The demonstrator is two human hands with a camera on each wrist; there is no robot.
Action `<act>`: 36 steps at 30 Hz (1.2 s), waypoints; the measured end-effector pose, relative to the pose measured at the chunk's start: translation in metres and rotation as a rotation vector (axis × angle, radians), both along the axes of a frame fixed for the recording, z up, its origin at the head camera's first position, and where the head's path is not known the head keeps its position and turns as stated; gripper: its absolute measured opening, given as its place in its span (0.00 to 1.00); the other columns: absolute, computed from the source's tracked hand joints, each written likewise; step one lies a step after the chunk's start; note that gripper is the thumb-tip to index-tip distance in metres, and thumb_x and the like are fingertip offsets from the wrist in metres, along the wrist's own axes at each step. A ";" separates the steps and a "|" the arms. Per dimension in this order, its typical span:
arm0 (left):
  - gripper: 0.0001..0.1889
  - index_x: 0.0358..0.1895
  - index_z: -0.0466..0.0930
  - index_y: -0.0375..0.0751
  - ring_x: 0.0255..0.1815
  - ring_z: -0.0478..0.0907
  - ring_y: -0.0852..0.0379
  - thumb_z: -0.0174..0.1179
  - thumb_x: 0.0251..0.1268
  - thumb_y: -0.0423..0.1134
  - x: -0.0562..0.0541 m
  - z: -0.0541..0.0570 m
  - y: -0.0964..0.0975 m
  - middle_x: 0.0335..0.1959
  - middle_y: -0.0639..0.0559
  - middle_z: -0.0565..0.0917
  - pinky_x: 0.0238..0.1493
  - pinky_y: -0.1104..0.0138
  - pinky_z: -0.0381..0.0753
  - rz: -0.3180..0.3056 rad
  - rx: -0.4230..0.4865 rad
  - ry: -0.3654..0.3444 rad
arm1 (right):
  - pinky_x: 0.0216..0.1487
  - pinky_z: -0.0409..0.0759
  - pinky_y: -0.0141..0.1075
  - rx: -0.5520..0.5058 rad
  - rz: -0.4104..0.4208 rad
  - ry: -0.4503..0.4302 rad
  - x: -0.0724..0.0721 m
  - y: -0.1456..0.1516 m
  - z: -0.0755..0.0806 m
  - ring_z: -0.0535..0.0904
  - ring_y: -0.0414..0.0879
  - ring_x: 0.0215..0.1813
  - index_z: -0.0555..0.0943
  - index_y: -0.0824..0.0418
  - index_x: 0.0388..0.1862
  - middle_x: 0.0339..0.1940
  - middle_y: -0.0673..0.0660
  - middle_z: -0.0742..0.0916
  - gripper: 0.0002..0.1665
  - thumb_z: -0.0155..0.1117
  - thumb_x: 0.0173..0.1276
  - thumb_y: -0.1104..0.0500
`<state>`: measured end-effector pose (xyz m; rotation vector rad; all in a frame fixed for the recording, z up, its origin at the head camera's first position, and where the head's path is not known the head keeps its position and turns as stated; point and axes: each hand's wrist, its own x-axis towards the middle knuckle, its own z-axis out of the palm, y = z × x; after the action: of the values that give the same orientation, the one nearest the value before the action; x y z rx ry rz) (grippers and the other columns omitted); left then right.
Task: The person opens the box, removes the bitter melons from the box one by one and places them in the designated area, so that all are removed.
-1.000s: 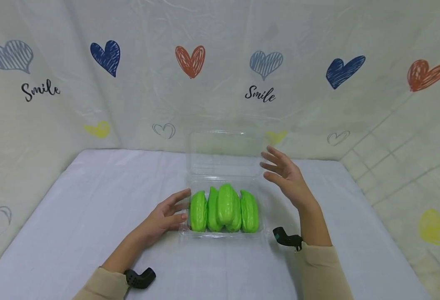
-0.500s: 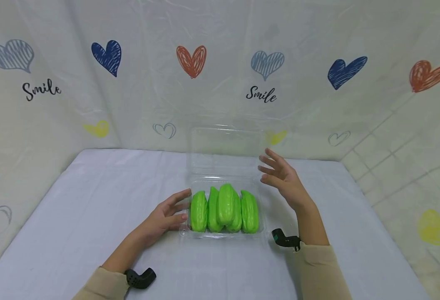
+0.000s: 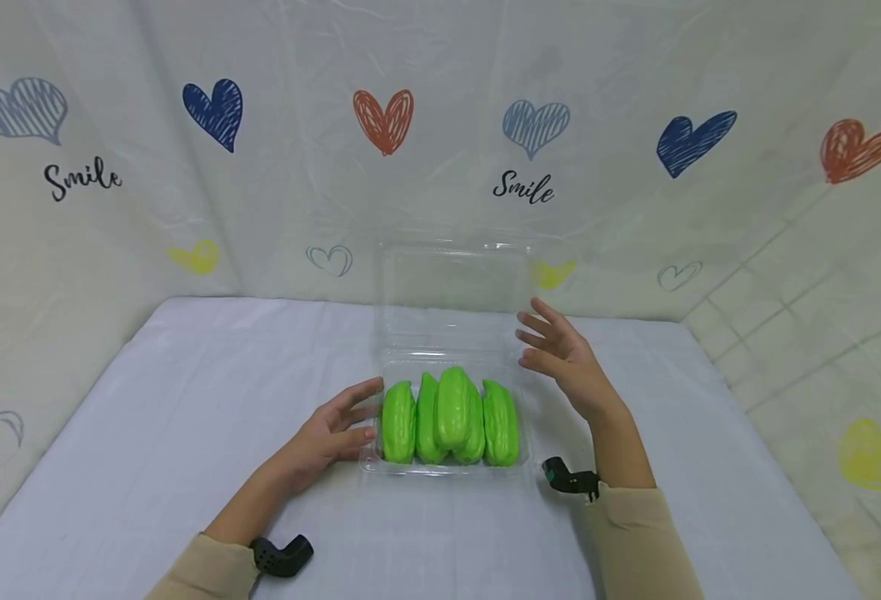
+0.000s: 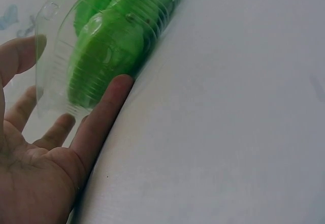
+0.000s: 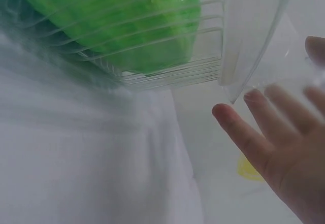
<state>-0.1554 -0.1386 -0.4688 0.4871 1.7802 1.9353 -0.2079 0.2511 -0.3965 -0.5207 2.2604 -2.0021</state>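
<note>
A clear plastic clamshell box (image 3: 448,471) sits on the table with several bright green, ridged, gourd-like pieces (image 3: 453,408) side by side in it. Its transparent lid (image 3: 451,283) stands raised at the back on the hinge side. At the box's left side is my left hand (image 3: 327,437), fingers spread along the wall; the left wrist view has its fingertips at the clear plastic (image 4: 53,76). My right hand (image 3: 563,358) is by the lid's lower right side, fingers stretched out. From the right wrist, the fingertips (image 5: 226,113) look very near the plastic corner; contact cannot be told.
A white cloth covers the table (image 3: 207,400). Behind it hangs a pale sheet (image 3: 440,50) printed with hearts and words. Black wrist cameras (image 3: 282,556) sit at both sleeves.
The lid has tilted further upright, its top edge rising against the backdrop. My right hand has shifted slightly left and down. The left hand and the green pieces stay where they were.
</note>
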 end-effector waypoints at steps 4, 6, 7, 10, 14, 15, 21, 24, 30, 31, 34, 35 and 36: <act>0.37 0.80 0.51 0.50 0.78 0.55 0.40 0.57 0.72 0.34 0.000 -0.001 0.000 0.81 0.47 0.52 0.60 0.51 0.78 0.001 -0.002 0.000 | 0.58 0.79 0.32 0.025 0.003 -0.017 -0.001 0.000 -0.004 0.60 0.58 0.78 0.50 0.49 0.83 0.81 0.60 0.62 0.46 0.61 0.73 0.63; 0.37 0.80 0.51 0.50 0.78 0.55 0.40 0.57 0.72 0.34 -0.001 -0.001 0.000 0.81 0.47 0.52 0.60 0.51 0.78 0.000 -0.002 0.003 | 0.58 0.79 0.32 0.032 0.004 -0.025 -0.002 0.000 -0.005 0.60 0.57 0.79 0.50 0.48 0.83 0.81 0.58 0.62 0.46 0.61 0.73 0.63; 0.37 0.80 0.51 0.50 0.78 0.55 0.40 0.57 0.72 0.34 -0.001 -0.001 -0.001 0.81 0.47 0.52 0.60 0.51 0.77 0.000 -0.001 0.004 | 0.58 0.79 0.32 0.032 0.004 -0.026 -0.003 0.000 -0.006 0.60 0.57 0.79 0.51 0.47 0.82 0.81 0.57 0.62 0.46 0.61 0.73 0.63; 0.37 0.80 0.51 0.49 0.78 0.55 0.40 0.57 0.72 0.34 -0.001 -0.001 -0.001 0.81 0.47 0.52 0.60 0.51 0.78 0.000 -0.001 0.010 | 0.58 0.79 0.32 0.026 0.003 -0.032 -0.004 -0.001 -0.008 0.60 0.56 0.79 0.52 0.46 0.82 0.80 0.55 0.63 0.46 0.62 0.73 0.62; 0.37 0.80 0.51 0.49 0.78 0.55 0.40 0.57 0.72 0.34 -0.001 0.000 0.000 0.81 0.47 0.52 0.60 0.51 0.78 0.000 -0.004 0.008 | 0.57 0.79 0.33 0.023 0.009 -0.035 -0.004 -0.002 -0.010 0.58 0.57 0.79 0.52 0.46 0.82 0.81 0.56 0.62 0.46 0.62 0.73 0.62; 0.37 0.80 0.51 0.50 0.78 0.55 0.40 0.57 0.72 0.34 -0.001 0.000 0.000 0.81 0.47 0.52 0.60 0.51 0.78 0.001 -0.005 0.007 | 0.58 0.79 0.33 0.023 0.011 -0.038 -0.005 -0.002 -0.011 0.58 0.57 0.79 0.52 0.45 0.82 0.81 0.55 0.61 0.45 0.62 0.73 0.62; 0.38 0.80 0.51 0.50 0.78 0.56 0.41 0.58 0.72 0.34 -0.002 -0.001 0.000 0.81 0.48 0.53 0.60 0.52 0.78 0.007 -0.015 0.003 | 0.57 0.80 0.33 0.021 0.017 -0.050 -0.006 -0.003 -0.012 0.58 0.55 0.80 0.53 0.45 0.82 0.81 0.55 0.61 0.45 0.60 0.73 0.64; 0.37 0.80 0.51 0.49 0.78 0.56 0.41 0.57 0.72 0.34 -0.002 -0.002 0.000 0.81 0.48 0.52 0.61 0.52 0.77 0.006 -0.016 0.002 | 0.58 0.80 0.33 0.025 0.019 -0.053 -0.006 -0.003 -0.013 0.57 0.56 0.80 0.52 0.46 0.82 0.81 0.57 0.60 0.45 0.59 0.74 0.65; 0.37 0.80 0.51 0.50 0.78 0.56 0.41 0.57 0.72 0.34 -0.002 -0.001 0.001 0.81 0.48 0.52 0.61 0.51 0.77 0.004 -0.007 -0.003 | 0.60 0.79 0.38 0.028 0.032 -0.060 -0.008 -0.002 -0.017 0.56 0.60 0.80 0.52 0.48 0.82 0.81 0.62 0.59 0.44 0.60 0.74 0.62; 0.38 0.80 0.51 0.50 0.78 0.56 0.41 0.58 0.72 0.34 -0.002 -0.001 0.000 0.81 0.48 0.52 0.61 0.51 0.77 0.004 -0.006 -0.003 | 0.60 0.79 0.38 0.026 0.032 -0.063 -0.009 -0.002 -0.018 0.56 0.60 0.80 0.52 0.48 0.82 0.81 0.62 0.59 0.44 0.61 0.74 0.62; 0.38 0.80 0.51 0.49 0.78 0.55 0.41 0.58 0.71 0.35 -0.003 -0.001 0.000 0.81 0.47 0.52 0.61 0.51 0.77 0.003 -0.004 0.001 | 0.62 0.78 0.41 0.023 0.029 -0.079 -0.009 -0.002 -0.019 0.57 0.58 0.80 0.53 0.46 0.82 0.81 0.60 0.60 0.44 0.62 0.73 0.61; 0.38 0.80 0.51 0.49 0.78 0.55 0.41 0.58 0.71 0.35 -0.003 -0.001 0.000 0.81 0.47 0.52 0.61 0.51 0.77 0.002 -0.004 0.002 | 0.63 0.78 0.42 0.023 0.029 -0.083 -0.009 -0.002 -0.019 0.57 0.58 0.80 0.53 0.46 0.82 0.81 0.60 0.60 0.44 0.62 0.73 0.61; 0.38 0.80 0.51 0.48 0.78 0.55 0.41 0.58 0.71 0.35 -0.003 -0.001 0.000 0.81 0.47 0.52 0.61 0.51 0.77 0.001 -0.003 0.005 | 0.63 0.77 0.43 0.024 0.029 -0.087 -0.009 -0.002 -0.020 0.57 0.58 0.79 0.53 0.45 0.82 0.81 0.59 0.61 0.44 0.62 0.73 0.61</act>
<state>-0.1581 -0.1389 -0.4701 0.4897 1.7866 1.9333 -0.2170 0.2494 -0.4163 -0.4525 2.2110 -1.9418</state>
